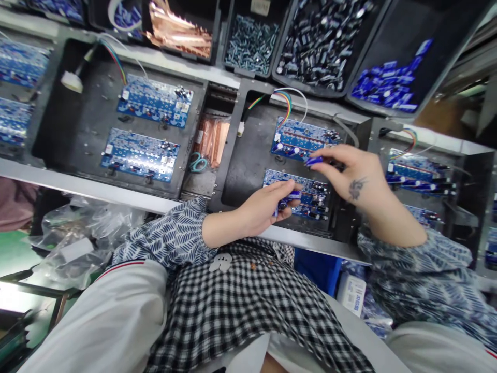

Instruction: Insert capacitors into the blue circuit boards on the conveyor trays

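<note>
Between the thumb and fingers of my right hand (pixel 345 168) is a blue capacitor (pixel 313 161), held at the lower edge of the upper circuit board (pixel 301 135). Two blue capacitors stand along that board's lower left part. My left hand (pixel 267 203) is curled around several blue capacitors (pixel 294 195), over the left part of the lower circuit board (pixel 316 192). Both boards lie in a black tray (pixel 244 158); coloured wires (pixel 288 103) rise from the upper one.
Behind the trays stand bins of blue capacitors (pixel 386 85), black capacitors (pixel 322 46), screws (pixel 252 44) and copper-coloured parts (pixel 180 31). Another tray (pixel 77 140) with two boards is at the left, and more boards (pixel 419 178) are at the right. A metal rail (pixel 155 199) runs in front.
</note>
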`<action>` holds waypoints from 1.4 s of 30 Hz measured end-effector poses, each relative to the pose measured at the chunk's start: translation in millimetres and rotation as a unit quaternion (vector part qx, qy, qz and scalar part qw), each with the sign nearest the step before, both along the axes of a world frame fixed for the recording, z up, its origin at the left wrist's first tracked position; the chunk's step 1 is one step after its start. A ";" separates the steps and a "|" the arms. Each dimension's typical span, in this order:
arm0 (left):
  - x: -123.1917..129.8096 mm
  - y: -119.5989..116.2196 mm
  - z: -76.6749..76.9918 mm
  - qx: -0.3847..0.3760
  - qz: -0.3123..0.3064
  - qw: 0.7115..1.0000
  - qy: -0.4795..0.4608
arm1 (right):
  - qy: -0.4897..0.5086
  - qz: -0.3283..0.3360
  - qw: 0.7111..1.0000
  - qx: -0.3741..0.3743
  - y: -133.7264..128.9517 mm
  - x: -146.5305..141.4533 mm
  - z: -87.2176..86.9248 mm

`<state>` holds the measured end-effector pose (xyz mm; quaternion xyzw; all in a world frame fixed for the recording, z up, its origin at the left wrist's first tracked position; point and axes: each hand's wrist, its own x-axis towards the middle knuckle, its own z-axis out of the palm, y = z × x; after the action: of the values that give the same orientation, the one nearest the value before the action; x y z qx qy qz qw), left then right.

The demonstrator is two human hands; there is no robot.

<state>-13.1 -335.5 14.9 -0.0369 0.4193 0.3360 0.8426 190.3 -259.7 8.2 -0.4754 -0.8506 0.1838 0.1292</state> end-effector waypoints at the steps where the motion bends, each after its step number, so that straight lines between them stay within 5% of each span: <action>1: 0.0 -0.4 0.0 -0.007 0.002 1.000 -0.001 | -0.036 -0.021 0.999 0.021 6.8 3.1 -4.4; 5: -1.1 -3.8 -0.9 -0.001 0.000 1.000 -0.019 | -0.130 -0.040 0.990 0.033 21.7 5.0 -15.2; 16: 3.8 -13.9 -5.5 0.001 0.027 0.999 -0.041 | -0.125 -0.006 0.990 0.073 25.4 0.8 -27.5; 22: 3.6 -24.6 -3.9 0.017 0.028 0.999 -0.022 | -0.052 -0.004 0.998 0.037 -17.3 -11.5 -1.6; 26: -0.8 -36.0 -4.2 0.043 -0.064 0.996 -0.053 | 0.050 0.073 0.993 -0.081 -71.7 -5.4 12.5; 29: -4.8 -44.1 -5.3 0.025 -0.116 0.992 -0.050 | 0.051 0.021 0.997 -0.046 -93.5 5.1 3.9; 33: -10.7 -53.5 -16.3 0.062 -0.173 0.983 -0.006 | -0.034 -0.036 0.997 0.060 -99.3 10.9 -16.8; 36: -15.6 -60.2 -29.3 0.132 -0.231 0.964 0.003 | -0.073 -0.029 0.995 0.061 -100.5 7.5 -24.2; 42: -24.1 -68.1 -37.4 0.246 -0.244 0.938 0.002 | -0.095 -0.011 0.994 0.053 -101.6 8.6 -25.6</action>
<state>-37.2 -403.6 -22.5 0.2757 0.3218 0.2126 0.8805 198.9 -361.3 -17.4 -0.4927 -0.8622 0.0907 0.0749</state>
